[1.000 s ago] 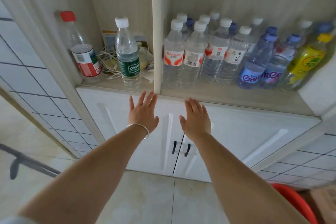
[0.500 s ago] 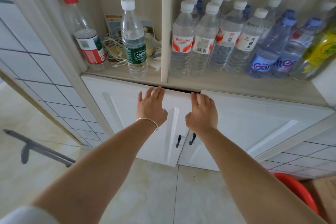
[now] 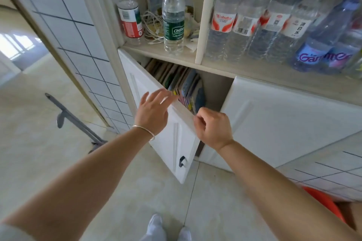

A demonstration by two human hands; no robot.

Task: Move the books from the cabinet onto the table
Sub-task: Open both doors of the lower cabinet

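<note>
The books (image 3: pixel 183 84) stand upright, tightly packed, inside the cabinet behind its left door (image 3: pixel 168 123). The right hand (image 3: pixel 212 128) pinches that door's top edge; the left hand (image 3: pixel 151 110) rests there, fingers spread. They look stiff and heavy together, so best gripped few at a time by the spines.

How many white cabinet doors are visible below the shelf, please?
2. The left white door stands open, the right hand gripping its top edge; the right white door is shut. Others may lie out of view.

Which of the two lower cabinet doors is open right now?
The left door, swung outward with both hands at its top edge, exposing the books. The right door sits shut, flush with the cabinet front.
</note>
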